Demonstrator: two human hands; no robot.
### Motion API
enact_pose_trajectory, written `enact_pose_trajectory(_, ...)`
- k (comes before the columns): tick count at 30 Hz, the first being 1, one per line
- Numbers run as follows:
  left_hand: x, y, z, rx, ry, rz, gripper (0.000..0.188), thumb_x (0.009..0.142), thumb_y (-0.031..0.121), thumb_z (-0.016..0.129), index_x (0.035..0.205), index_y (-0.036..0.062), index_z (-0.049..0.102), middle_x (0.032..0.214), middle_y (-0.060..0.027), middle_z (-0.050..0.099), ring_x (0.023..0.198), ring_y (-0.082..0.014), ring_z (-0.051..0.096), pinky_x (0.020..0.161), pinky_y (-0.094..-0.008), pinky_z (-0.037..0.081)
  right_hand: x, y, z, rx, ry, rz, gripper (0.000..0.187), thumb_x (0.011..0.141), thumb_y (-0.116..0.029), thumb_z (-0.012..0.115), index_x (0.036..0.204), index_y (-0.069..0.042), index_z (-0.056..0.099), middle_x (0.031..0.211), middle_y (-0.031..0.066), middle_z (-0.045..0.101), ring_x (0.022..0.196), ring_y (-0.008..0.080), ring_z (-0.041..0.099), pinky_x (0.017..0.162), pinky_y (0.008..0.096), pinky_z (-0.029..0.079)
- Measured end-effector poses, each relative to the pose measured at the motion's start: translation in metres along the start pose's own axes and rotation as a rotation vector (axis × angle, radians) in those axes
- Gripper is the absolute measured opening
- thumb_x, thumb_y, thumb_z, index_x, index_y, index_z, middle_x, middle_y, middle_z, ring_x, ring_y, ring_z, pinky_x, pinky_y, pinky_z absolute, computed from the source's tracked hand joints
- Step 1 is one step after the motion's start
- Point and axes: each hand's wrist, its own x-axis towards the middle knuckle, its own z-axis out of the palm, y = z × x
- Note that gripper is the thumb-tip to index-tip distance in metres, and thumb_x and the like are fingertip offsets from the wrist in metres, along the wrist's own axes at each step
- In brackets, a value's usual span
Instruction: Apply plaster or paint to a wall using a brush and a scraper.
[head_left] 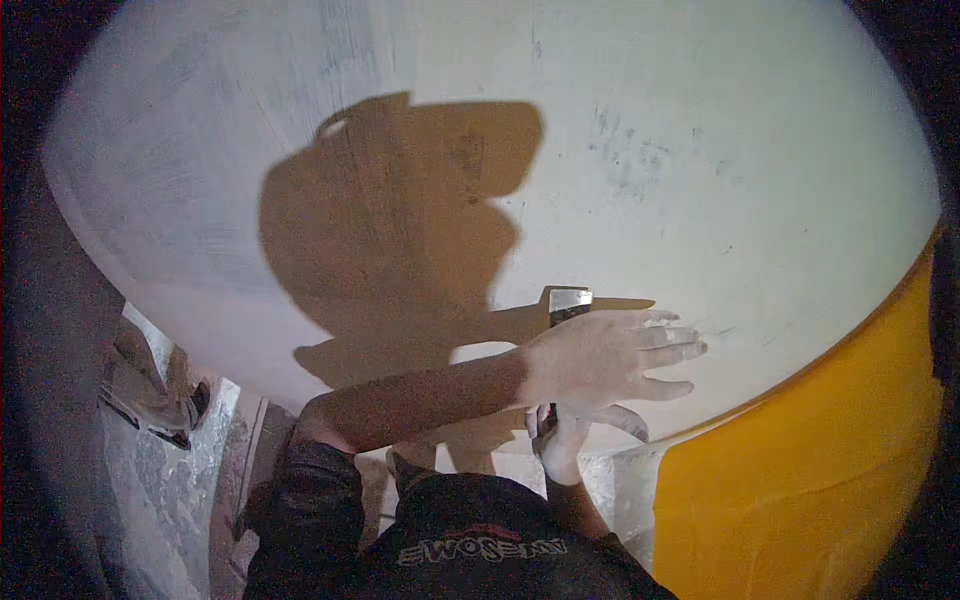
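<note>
I count two hands on my feed, one metal-bladed tool, one large white panel and one orange sheet.

The curved whitish panel leaves open room across the frame's upper right, while the left hand, overlapping the right hand and scraper, obstructs the lower centre and orange sheeting borders the lower right.
</note>
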Motion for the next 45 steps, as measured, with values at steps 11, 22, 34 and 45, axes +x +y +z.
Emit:
enact_pose_trajectory(11, 0.002, -0.008, 0.003, 0.027, 0.012, 0.02, 0.059, 0.079, 0.062, 0.044, 0.122, 0.0208, 0.047, 0.141, -0.0094, 0.031, 0.131, -0.0252, 0.029, 0.109, -0.0412, 0.022, 0.003, -0.021, 0.012, 0.23, -0.036, 0.017, 0.018, 0.092, -0.015, 0.047, 0.078, -0.003, 0.048, 0.055, 0.0047, 0.043, 0.04, 0.0122, 0.04, 0.032, 0.0217, 0.031)
enact_pose_trajectory(22, -0.002, -0.012, 0.001, -0.026, 0.023, 0.05, 0.063, 0.076, 0.063, 0.047, 0.122, 0.0204, 0.045, 0.141, -0.0104, 0.031, 0.129, -0.0274, 0.03, 0.108, -0.042, 0.024, -0.001, -0.014, 0.015, 0.2, -0.058, 0.024, 0.024, 0.094, -0.022, 0.046, 0.078, -0.003, 0.046, 0.058, 0.0076, 0.047, 0.036, 0.0114, 0.037, 0.032, 0.0225, 0.032)
enact_pose_trajectory(34, -0.005, -0.02, -0.001, -0.054, 0.089, 0.088, 0.065, 0.072, 0.061, 0.055, 0.122, 0.0198, 0.047, 0.139, -0.0121, 0.034, 0.13, -0.0273, 0.03, 0.109, -0.0423, 0.022, 0.0, -0.021, 0.019, 0.157, -0.09, 0.039, 0.02, 0.093, -0.023, 0.048, 0.087, -0.005, 0.046, 0.064, 0.0065, 0.048, 0.039, 0.0104, 0.038, 0.033, 0.0222, 0.032)
enact_pose_trajectory(45, -0.006, -0.025, -0.001, -0.119, 0.089, 0.1, 0.067, 0.069, 0.059, 0.06, 0.122, 0.0201, 0.047, 0.14, -0.0114, 0.033, 0.13, -0.0268, 0.029, 0.109, -0.0441, 0.021, -0.002, -0.031, 0.027, 0.207, -0.042, 0.098, 0.016, 0.093, -0.02, 0.048, 0.087, -0.005, 0.046, 0.061, 0.0065, 0.047, 0.038, 0.0111, 0.038, 0.033, 0.0224, 0.032)
